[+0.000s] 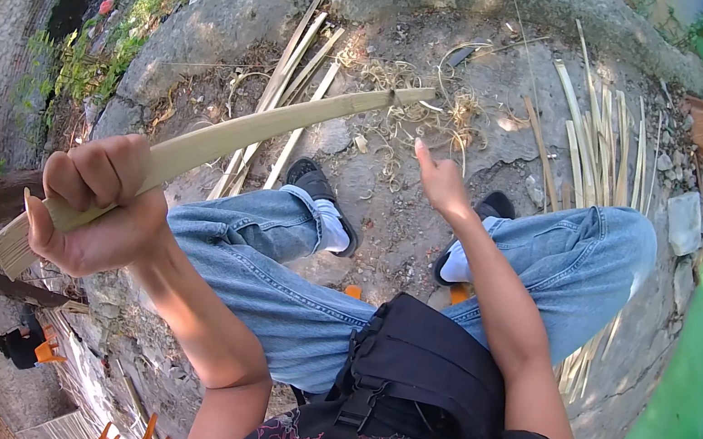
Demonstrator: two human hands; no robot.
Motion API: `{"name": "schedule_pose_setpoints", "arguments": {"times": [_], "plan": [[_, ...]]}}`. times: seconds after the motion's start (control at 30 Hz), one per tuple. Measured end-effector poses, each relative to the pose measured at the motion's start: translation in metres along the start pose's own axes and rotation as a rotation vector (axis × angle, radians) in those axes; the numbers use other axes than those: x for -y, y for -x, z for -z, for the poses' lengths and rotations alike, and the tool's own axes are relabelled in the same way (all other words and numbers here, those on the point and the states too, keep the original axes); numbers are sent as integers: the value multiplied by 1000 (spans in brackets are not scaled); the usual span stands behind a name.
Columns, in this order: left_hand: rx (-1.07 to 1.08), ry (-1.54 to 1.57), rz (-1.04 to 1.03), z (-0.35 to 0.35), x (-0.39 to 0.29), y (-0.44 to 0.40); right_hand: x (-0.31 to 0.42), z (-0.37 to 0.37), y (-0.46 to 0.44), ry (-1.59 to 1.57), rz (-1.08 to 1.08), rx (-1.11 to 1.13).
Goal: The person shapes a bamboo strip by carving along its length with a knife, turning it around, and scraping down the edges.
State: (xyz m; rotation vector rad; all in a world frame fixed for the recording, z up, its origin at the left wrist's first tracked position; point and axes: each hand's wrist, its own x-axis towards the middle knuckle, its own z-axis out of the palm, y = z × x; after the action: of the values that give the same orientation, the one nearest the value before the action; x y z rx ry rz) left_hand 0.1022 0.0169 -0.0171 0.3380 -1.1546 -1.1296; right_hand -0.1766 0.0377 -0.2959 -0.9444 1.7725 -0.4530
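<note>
A long pale strip of split bamboo (265, 125) slants up from the lower left to the upper middle. My left hand (101, 203) is closed round its thick lower end, with the cut end sticking out below. The strip's far tip lies above and left of my right hand (442, 179). That hand is apart from the strip, its thumb pointing up and its other fingers mostly hidden behind it, so whether it holds anything is unclear. Curled shavings (454, 121) lie on the ground beyond it.
Bamboo strips (602, 149) lie at the right, and more strips (285, 85) left of the shavings. A rock ledge (505, 5) runs across the back. A black bag (432, 352) rests at my waist. A person (21, 344) sits at the lower left.
</note>
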Motion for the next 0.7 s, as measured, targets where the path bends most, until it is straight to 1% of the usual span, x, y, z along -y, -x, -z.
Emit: {"name": "schedule_pose_setpoints", "arguments": {"times": [0.03, 0.07, 0.13, 0.17, 0.2, 0.3, 0.4, 0.43, 0.5, 0.7], "plan": [[-4, -1, 5, 3, -1, 1, 14, 0, 14, 7, 72, 53], [-23, -9, 6, 5, -2, 2, -3, -11, -4, -99, 37, 158], [-53, -10, 6, 8, -2, 2, -38, -15, -26, 1, -42, -25], [-104, -14, -10, 8, 0, 0, -56, -12, -42, 50, -67, -129], [-161, -23, -23, 8, 0, -1, -85, -12, -59, 2, -230, -140], [-327, -83, -59, 1, -1, -5, -84, -9, -37, -85, -341, -53], [-481, -166, -101, -5, 1, -8, -68, -22, -35, -72, -264, 60], [-532, -198, -113, -4, 1, -9, -65, -21, -34, -32, -198, 94], [-533, -199, -131, 2, -2, -9, -54, -14, -26, 43, -76, 162], [-648, -253, -189, 3, -10, -12, -8, 11, 4, 470, -143, 97]]}}
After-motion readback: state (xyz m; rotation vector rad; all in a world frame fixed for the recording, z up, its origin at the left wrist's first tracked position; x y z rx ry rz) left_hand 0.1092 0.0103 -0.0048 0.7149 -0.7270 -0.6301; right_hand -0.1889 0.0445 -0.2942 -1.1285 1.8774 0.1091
